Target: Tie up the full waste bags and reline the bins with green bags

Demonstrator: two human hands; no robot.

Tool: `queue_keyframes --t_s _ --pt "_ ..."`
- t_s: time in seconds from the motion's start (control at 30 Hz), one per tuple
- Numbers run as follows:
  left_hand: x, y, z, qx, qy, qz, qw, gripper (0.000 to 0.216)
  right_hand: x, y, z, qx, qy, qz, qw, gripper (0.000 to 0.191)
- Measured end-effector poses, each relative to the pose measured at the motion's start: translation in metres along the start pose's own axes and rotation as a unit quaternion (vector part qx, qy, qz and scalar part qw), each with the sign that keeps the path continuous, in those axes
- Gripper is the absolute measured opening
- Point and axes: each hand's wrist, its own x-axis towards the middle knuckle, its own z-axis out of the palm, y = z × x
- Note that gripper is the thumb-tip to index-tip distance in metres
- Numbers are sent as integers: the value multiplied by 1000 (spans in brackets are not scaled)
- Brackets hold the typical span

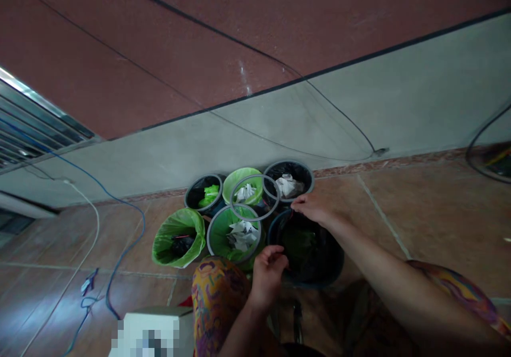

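Right forearm (371, 250) is hanging by the dark bin (339, 264), right hand (310, 208) pinching its black liner (317, 256), left hand (270, 272) curling (can't tell if gripping), so probably liner-fitting, next calling for evened edges.

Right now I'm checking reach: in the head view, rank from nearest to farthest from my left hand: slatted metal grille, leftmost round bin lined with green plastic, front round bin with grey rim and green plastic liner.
From your left hand:
1. Front grey-rimmed bin, just left.
2. Leftmost green-lined bin, farther left.
3. Slatted metal grille, far left.
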Motion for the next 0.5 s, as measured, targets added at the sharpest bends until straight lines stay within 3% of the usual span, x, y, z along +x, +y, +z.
queue_keyframes --t_s 0.13,0.23,0.33,0.5 --pt "-4 19 7 -9 -20 12 1000 29 -16 -17 -12 103 -1 -26 994 24" --pt "-6 37 12 -37 -51 46 997 33 -29 -28 -16 145 -47 -73 986 33" --pt "-1 52 14 -70 -47 67 994 35 -35 -31 -19 132 -92 -101 982 35" --pt "17 70 16 -63 -28 54 996 35 -36 -31 -24 52 -74 -137 987 31"
